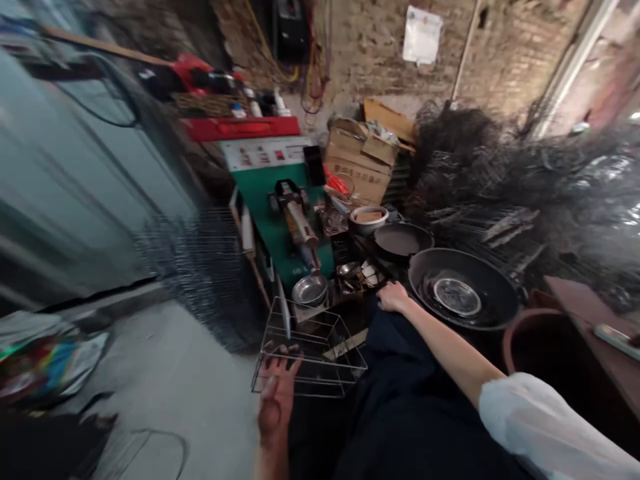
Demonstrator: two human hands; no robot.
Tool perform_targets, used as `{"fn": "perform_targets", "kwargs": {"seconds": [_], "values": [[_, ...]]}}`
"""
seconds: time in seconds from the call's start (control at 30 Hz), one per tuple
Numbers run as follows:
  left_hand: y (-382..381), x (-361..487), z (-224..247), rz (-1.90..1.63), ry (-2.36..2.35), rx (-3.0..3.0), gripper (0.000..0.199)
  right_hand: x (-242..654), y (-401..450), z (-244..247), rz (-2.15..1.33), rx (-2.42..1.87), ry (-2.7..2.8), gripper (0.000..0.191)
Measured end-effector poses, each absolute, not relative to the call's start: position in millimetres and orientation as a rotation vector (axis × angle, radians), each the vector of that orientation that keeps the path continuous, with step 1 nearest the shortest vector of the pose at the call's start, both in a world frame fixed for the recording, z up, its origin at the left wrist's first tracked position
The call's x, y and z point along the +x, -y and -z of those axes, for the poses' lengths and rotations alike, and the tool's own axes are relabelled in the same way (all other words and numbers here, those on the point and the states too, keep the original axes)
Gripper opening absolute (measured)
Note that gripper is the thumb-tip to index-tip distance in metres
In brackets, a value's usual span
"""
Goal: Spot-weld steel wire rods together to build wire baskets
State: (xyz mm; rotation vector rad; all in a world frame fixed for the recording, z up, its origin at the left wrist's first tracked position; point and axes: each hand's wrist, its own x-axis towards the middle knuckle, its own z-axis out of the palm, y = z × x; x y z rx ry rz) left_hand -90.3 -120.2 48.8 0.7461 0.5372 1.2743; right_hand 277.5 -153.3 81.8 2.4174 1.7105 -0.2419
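Note:
My left hand (pixel 278 390) is palm up at the lower middle, its fingers reaching among the bars of a thin wire rack (pixel 320 363). The rack, an open box-shaped frame of metal rods, is supported at the hand; the exact grip is blurred. My right hand (pixel 393 297) is closed near my dark-clothed knee, beside the wooden tray of small parts (pixel 367 275). Whatever lies inside its curled fingers is hidden. In front of the rack, a shiny metal bowl (pixel 310 290) sits below a grinder-like power tool (pixel 300 230) on a green board (pixel 260 200).
To the right stand a large black pan (pixel 493 293) with a round metal piece inside, a smaller dark pan (pixel 403 240) and a brown bucket (pixel 520 333). Bundled wire racks (pixel 200 267) lean at left. Tangled dark wire (pixel 465 160) is heaped at the back right, near a cardboard box (pixel 357 163).

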Motion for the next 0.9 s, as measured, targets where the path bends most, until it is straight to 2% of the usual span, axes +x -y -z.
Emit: {"fn": "perform_targets", "kwargs": {"seconds": [0.2, 0.37, 0.47, 0.67, 0.77, 0.9], "values": [[90.8, -64.5, -27.7, -1.193, -0.699, 0.754, 0.049, 311.1, 157.0, -50.2, 0.355, 2.593, -1.702, 0.029], [62.4, -55.9, -2.2, -1.094, -0.909, 0.759, 0.050, 366.8, 161.0, -35.4, 0.381, 2.884, -1.504, 0.047], [54.3, -56.2, 2.5, -1.009, -0.987, 0.770, 0.052, 410.5, 177.5, -23.2, 0.397, 3.019, -1.195, 0.048], [55.1, -64.4, 7.3, -0.999, -0.973, 0.738, 0.063, 448.5, 218.0, 28.9, 0.622, 2.952, -0.895, 0.036], [54.4, -65.6, 11.8, -1.026, -0.933, 0.719, 0.055, 451.6, 227.9, 48.8, 0.669, 2.892, -0.910, 0.042], [52.2, -61.7, 11.2, -1.039, -0.894, 0.701, 0.055, 455.7, 241.7, 58.1, 0.686, 2.839, -0.956, 0.052]]}}
